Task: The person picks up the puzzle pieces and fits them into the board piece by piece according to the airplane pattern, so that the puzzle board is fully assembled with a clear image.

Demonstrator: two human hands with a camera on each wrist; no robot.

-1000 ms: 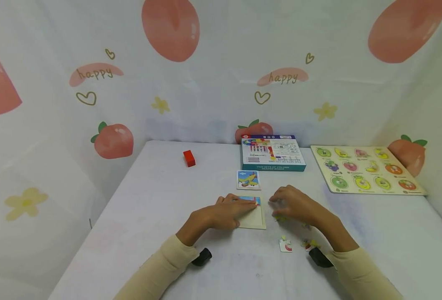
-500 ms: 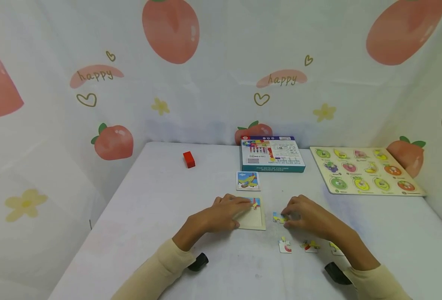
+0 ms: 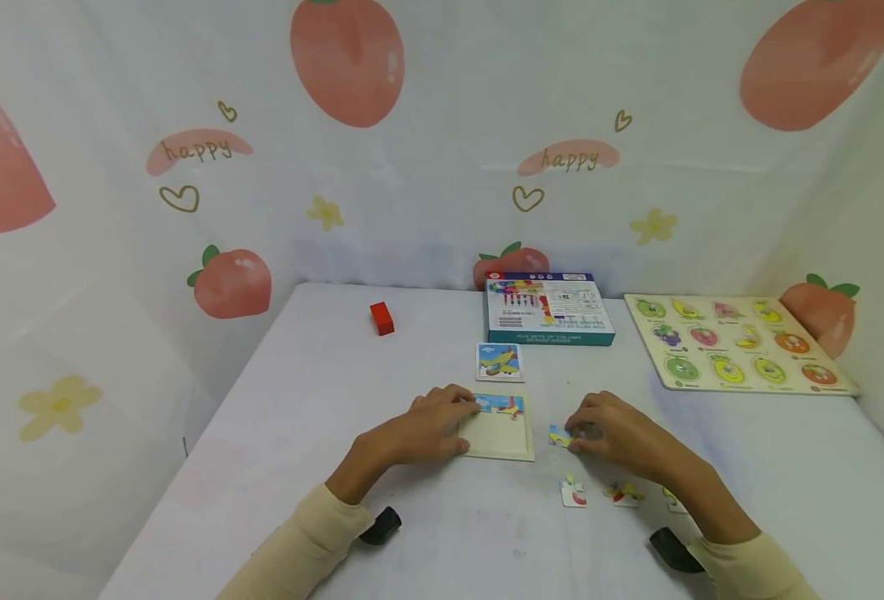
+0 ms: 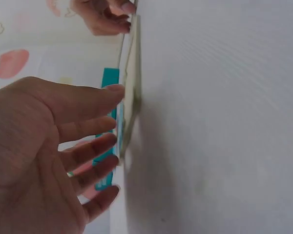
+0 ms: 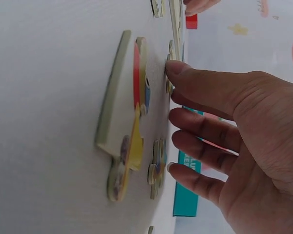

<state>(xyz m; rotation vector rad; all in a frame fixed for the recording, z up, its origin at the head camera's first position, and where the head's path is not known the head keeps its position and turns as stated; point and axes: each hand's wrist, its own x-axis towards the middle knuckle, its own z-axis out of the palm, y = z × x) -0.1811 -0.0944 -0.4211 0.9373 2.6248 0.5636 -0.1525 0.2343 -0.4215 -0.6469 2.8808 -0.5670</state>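
A shallow puzzle tray (image 3: 497, 437) lies on the table, with jigsaw pieces (image 3: 512, 406) along its far edge and bare wood below them. My left hand (image 3: 434, 425) rests at the tray's left side, its fingers loosely bent; in the left wrist view, the thumb and fingertips are at the tray's rim (image 4: 133, 73). Just right of the tray, my right hand (image 3: 614, 429) pinches a blue-and-yellow puzzle piece (image 3: 557, 436) between thumb and fingers, low over the table. Nearer me lie a white-and-red piece (image 3: 572, 493), a red-and-yellow piece (image 3: 625, 495) and another piece (image 3: 674, 502), partly behind the right forearm.
Beyond the tray is an airplane picture card (image 3: 499, 363), then a teal-edged flat box (image 3: 550, 310). A fruit puzzle board (image 3: 741, 343) lies at the back right. A small red block (image 3: 382, 318) sits at the back left. A patterned cloth (image 3: 427, 167) hangs behind the table.
My left hand has drawn back leftward from the tray's top row, uncovering the pieces there. The right hand has come down and nearer, taking hold of the blue-and-yellow puzzle piece.
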